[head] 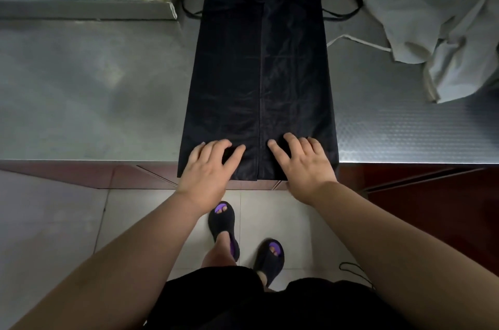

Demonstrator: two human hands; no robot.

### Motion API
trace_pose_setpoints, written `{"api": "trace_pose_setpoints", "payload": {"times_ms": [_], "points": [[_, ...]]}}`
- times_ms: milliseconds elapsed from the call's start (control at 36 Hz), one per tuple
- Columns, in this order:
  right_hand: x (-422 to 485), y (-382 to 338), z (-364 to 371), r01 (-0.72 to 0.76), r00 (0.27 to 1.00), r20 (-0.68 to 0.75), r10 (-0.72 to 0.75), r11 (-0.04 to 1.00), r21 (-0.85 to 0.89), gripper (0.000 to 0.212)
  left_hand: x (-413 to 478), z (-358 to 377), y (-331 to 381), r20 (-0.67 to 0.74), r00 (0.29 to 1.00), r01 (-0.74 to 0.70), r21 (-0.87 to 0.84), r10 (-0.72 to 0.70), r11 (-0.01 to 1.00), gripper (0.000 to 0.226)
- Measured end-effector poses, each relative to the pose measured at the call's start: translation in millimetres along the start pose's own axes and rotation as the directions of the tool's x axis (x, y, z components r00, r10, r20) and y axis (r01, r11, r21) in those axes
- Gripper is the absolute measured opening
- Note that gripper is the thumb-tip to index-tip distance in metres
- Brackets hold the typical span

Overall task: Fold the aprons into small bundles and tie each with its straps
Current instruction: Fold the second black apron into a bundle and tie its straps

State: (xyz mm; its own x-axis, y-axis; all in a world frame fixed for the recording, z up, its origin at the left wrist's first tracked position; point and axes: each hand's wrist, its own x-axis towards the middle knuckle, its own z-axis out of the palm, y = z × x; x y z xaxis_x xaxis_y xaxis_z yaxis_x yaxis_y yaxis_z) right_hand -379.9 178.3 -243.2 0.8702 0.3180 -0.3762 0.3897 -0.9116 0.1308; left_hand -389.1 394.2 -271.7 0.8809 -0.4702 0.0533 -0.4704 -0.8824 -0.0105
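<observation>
Apron: black apron (259, 73) lies on the table (94, 86), long axis pointing straight away from the person.
Grips: left grip (210, 167), right grip (305, 162) both released, resting on its near end, equally near.

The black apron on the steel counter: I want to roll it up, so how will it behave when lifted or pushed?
Probably floppy: the black apron lies flat and creased, its near edge drooping over the counter. Likely light: its folded layers barely rise. It may slide on smooth steel unless the left hand and right hand hold it down.
</observation>
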Motion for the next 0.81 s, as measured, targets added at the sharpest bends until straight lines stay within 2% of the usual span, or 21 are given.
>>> {"api": "trace_pose_setpoints", "payload": {"times_ms": [111, 222, 306, 389, 472, 583, 694, 806], "points": [[-3.4, -0.8, -1.1, 0.005, 0.999, -0.046, -0.001, 0.995, 0.099, 0.067, 9.0, -7.1, 3.9, -0.026, 0.999, 0.030, -0.018, -0.031, 0.999, 0.083], [-6.8, 8.1, -10.1, 0.029, 0.995, -0.098, -0.001, 0.957, 0.289, 0.045, 15.0, -29.2, 3.6, 0.120, 0.989, 0.106, -0.221, -0.081, 0.970, 0.049], [-3.8, 16.8, -27.2, -0.025, 0.999, -0.017, 0.034, 0.914, 0.404, 0.029, 23.5, -40.3, -7.9, 0.225, 0.963, 0.207, -0.278, -0.145, 0.938, 0.034], [5.1, 24.5, -42.5, -0.080, 0.995, 0.097, 0.039, 0.875, 0.478, 0.026, 39.3, -46.4, -23.4, 0.343, 0.920, 0.318, -0.360, -0.193, 0.877, 0.020], [14.7, 30.3, -52.1, -0.140, 0.983, 0.169, 0.066, 0.872, 0.469, 0.028, 55.2, -50.5, -35.8, 0.437, 0.878, 0.362, -0.336, -0.197, 0.869, 0.018], [27.4, 36.1, -60.8, -0.217, 0.962, 0.238, 0.131, 0.898, 0.383, 0.030, 72.7, -53.5, -45.9, 0.462, 0.865, 0.332, -0.229, -0.198, 0.915, 0.022], [35.7, 43.5, -63.0, -0.252, 0.949, 0.263, 0.176, 0.923, 0.290, 0.030, 83.3, -50.6, -57.6, 0.488, 0.839, 0.414, -0.284, -0.241, 0.865, 0.019], [37.3, 45.2, -58.8, -0.267, 0.944, 0.259, 0.204, 0.933, 0.241, 0.032, 83.1, -46.8, -61.4, 0.484, 0.834, 0.421, -0.250, -0.264, 0.872, 0.015]]}}
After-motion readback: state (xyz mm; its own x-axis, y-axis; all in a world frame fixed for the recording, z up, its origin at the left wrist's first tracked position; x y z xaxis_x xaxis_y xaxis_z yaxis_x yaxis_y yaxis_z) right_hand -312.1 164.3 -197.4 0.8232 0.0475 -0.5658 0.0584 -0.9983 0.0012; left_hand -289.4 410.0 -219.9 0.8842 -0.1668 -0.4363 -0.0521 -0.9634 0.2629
